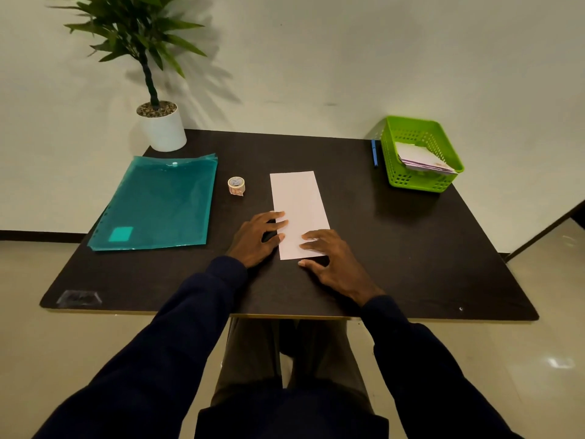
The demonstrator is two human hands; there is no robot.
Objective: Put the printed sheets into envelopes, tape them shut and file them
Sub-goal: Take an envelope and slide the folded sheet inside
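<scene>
A long white folded sheet [297,201] lies flat in the middle of the dark table [395,248]. My left hand [258,237] rests at the sheet's near left edge, fingertips touching the paper. My right hand [335,264] presses on its near right corner, fingers spread, thumb on the table. A small roll of tape [236,185] stands to the left of the sheet. A teal plastic file folder [155,204] lies flat at the left. A green basket [421,153] at the back right holds several envelopes [424,160].
A potted plant in a white pot [163,128] stands at the table's back left corner. A blue pen [374,152] lies just left of the basket. A wall runs behind the table. My legs show under the near edge.
</scene>
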